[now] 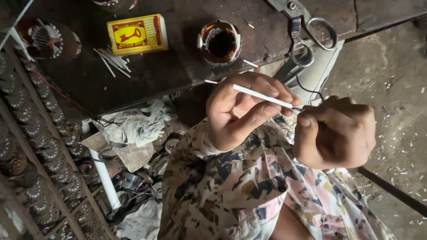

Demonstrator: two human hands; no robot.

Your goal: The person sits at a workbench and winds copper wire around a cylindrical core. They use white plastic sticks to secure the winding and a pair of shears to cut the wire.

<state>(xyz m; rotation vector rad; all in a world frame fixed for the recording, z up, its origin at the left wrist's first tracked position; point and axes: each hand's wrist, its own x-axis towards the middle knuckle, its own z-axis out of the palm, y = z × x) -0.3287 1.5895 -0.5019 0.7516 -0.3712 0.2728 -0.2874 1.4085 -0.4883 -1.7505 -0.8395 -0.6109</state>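
A: Two hands meet above a lap in patterned cloth (249, 186), in front of the dark workbench (147, 71). Largest first: the bench, then the racks of wound coils (40, 133) at the picture's left edge. What is being done?

B: By my reading, a sleeving step. The left hand (242, 111) pinches a thin white tube (262, 96) between thumb and forefinger, fingers closed on it. The right hand (336, 131) is curled into a fist at the tube's end, apparently gripping a dark wire (311, 92) there.

A: And what does the next move call for?

B: Probably steady alignment of wire and tube mouth, with a fine push; a bend in the wire would likely stall it.

A: Smaller items on the bench?

B: A copper-wound stator (220, 43), a yellow matchbox (137, 34), scissors (309, 31), loose white tubes (113, 60).

A: What cannot be made out?

B: The joint itself is hidden behind the right fingers. Whether the wire has entered the tube cannot be told. The far end of the wire is lost behind the hand, and the scissors are cut off at the top edge.
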